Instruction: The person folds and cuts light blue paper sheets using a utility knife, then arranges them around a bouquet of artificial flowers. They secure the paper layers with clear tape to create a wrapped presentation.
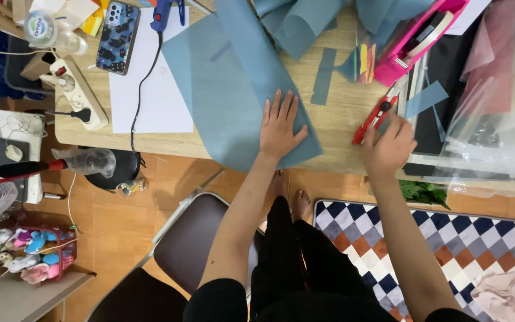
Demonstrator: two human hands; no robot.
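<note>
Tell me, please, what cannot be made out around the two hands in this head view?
- Right hand: blurred; whether it grips the red cutter is unclear.
- Blue sheet: top cut off by the frame edge.
- Left hand: covers the sheet beneath its palm.

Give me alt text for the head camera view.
The left hand presses flat on a blue-grey sheet on a wooden table, while the right hand reaches at red-handled scissors. A phone and power strip lie left.
</note>
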